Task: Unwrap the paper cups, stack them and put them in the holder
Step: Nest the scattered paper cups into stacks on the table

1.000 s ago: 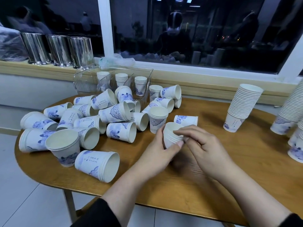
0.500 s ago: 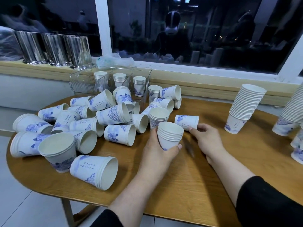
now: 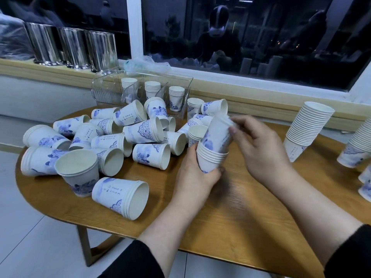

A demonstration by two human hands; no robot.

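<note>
Just right of the heap of tipped paper cups, the left hand grips the short cup stack round its base; the right hand pinches an incoming cup by its rim; thin, light paper probably crushes easily, so hold near the stiffer rolled rim.

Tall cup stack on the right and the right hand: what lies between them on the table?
Nothing: in the head view, bare wooden table separates the tall cup stack from the right hand.
</note>
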